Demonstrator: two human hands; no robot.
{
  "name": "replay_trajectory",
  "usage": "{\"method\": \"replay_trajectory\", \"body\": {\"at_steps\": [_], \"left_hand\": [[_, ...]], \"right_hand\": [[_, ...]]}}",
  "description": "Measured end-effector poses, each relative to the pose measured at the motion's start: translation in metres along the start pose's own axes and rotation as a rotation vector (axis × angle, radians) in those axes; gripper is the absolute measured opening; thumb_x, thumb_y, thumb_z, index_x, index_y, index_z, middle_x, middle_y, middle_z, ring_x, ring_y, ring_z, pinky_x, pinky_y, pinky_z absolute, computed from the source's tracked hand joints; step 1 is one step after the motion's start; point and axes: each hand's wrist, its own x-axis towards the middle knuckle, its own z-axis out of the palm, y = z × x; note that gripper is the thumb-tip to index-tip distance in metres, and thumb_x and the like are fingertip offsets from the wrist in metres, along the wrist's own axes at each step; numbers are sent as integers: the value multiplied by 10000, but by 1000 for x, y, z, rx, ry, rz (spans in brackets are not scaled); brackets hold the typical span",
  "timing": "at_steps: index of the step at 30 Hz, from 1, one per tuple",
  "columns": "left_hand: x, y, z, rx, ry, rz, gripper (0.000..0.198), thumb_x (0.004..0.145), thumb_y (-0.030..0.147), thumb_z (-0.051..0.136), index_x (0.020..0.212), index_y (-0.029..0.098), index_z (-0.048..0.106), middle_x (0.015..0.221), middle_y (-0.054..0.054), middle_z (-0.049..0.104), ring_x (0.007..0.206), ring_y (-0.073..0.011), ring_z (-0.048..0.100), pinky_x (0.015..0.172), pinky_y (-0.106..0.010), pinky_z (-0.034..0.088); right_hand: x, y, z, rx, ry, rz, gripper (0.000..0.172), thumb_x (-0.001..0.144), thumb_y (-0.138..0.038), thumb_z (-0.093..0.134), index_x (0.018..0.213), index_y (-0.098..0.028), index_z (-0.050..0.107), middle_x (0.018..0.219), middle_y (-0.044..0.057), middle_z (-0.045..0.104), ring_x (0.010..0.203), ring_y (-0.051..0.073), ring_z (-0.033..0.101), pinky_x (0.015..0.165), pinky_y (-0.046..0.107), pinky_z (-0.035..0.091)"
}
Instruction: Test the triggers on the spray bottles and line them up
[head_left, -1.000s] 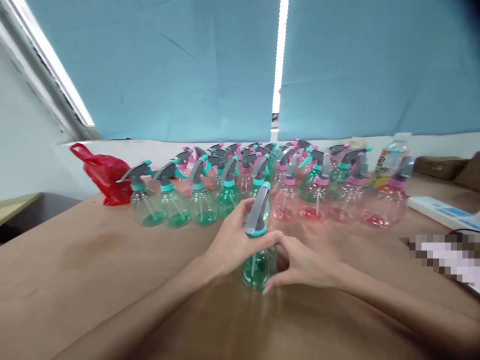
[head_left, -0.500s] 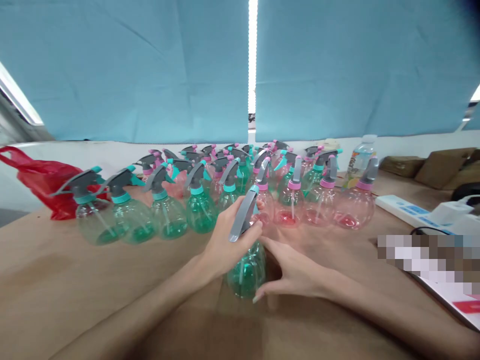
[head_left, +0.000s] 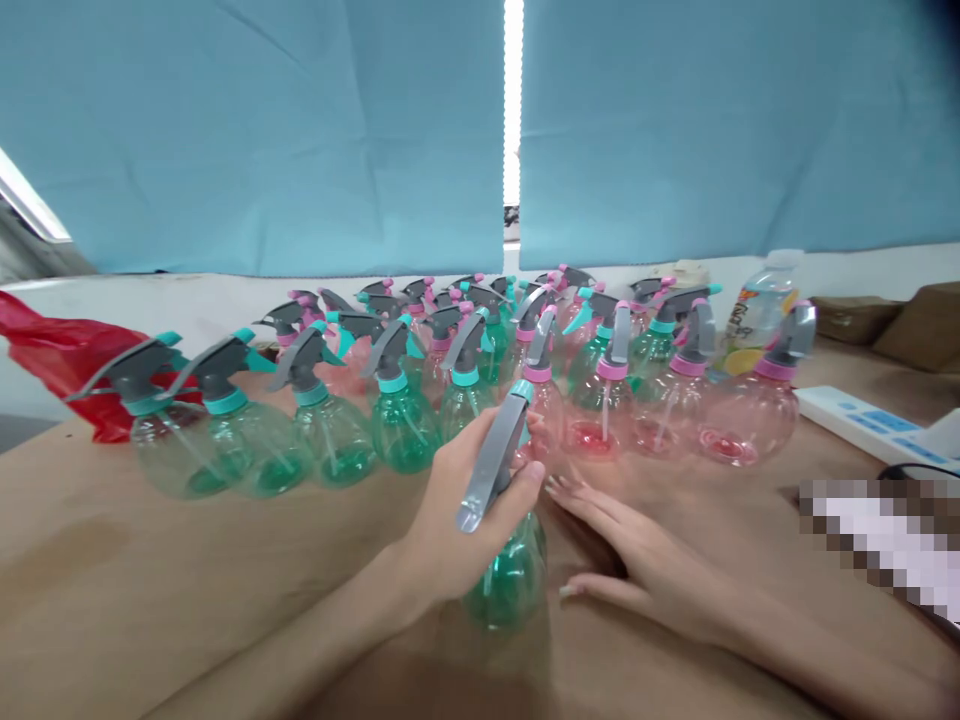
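Note:
A green spray bottle (head_left: 510, 580) with a grey trigger head and teal nozzle stands upright on the brown table (head_left: 247, 600) in front of me. Wrapped around its neck, just under the spray head, is my left hand (head_left: 465, 500). My right hand (head_left: 637, 555) is just right of the bottle, fingers stretched out and apart, holding nothing; a small gap separates it from the bottle. Behind my hands, a row of similar bottles includes a green one (head_left: 405, 425) and a pink one (head_left: 598, 425).
More spray bottles crowd the back of the row. At the left lies a red plastic bag (head_left: 82, 350). On the right are a labelled drink bottle (head_left: 757, 315), a white power strip (head_left: 874, 420) and brown boxes (head_left: 922, 325). A blue sheet (head_left: 300, 140) hangs behind.
My right hand has drawn away from the bottle's side toward the right. My left hand keeps its hold on the neck. The view has shifted slightly closer.

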Motion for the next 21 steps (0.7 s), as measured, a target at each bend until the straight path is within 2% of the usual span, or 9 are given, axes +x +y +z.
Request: {"method": "replay_trajectory", "body": {"at_steps": [5,11,17,21], "left_hand": [[-1,0,2,13,11,-26,218,866,312,557,1073,251,580,963,-47,653,905,-237,654,738,-374,536],[-1,0,3,22,18,-38,127,853,306,558,957,237,537,910,-34,614,777,-203,625,711,-358,522],[2,8,1,84,-2,-35,208,836,266,529,1041,227,527,836,-3,592,681,-160,575,647,-300,498],[1,8,-1,107,-31,-26,248,793,220,481,1037,246,517,673,47,502,522,-127,471,506,-250,434]], "right_hand": [[-6,4,4,-26,2,13,803,885,-490,643,1543,-362,201,1582,50,299,1428,334,299,1123,589,343],[-18,7,4,-24,11,54,767,885,-457,653,1529,-398,238,1567,17,327,1416,349,320,1125,607,340],[-20,0,-5,-86,-87,120,657,945,-507,541,1523,-312,296,1583,32,300,1436,313,287,1144,563,305],[-18,-4,-10,-94,-144,131,642,954,-536,505,1519,-309,304,1590,20,276,1450,299,254,1153,546,284]]}}
